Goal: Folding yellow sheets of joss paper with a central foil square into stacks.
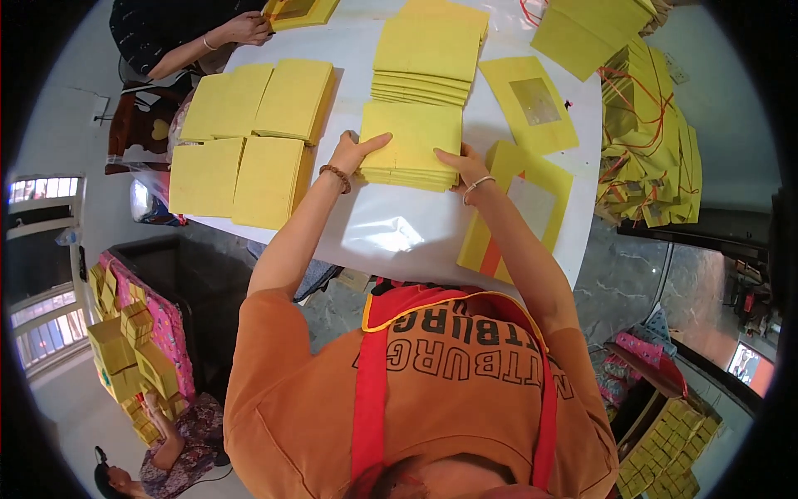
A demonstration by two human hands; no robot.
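Both my hands grip a stack of flat yellow paper bags (411,137) near the middle of the white table. On its left edge is my left hand (357,152), thumb on top and fingers mostly hidden at the side. My right hand (460,164) clasps the right edge in the same way, thumb lying over the top bag. Just beyond, a longer fanned pile of yellow bags (428,46) reaches toward the far edge. To the right of my right hand lies a yellow bag with a pale window and an orange stripe (478,233), partly under my forearm.
Several neat yellow stacks (208,176) stand on the left of the white table (374,237). Another windowed bag (532,104) lies at right, near bundles tied with red cord (652,125). A co-worker's hand (248,29) is at the far left; another person (179,445) sits lower left.
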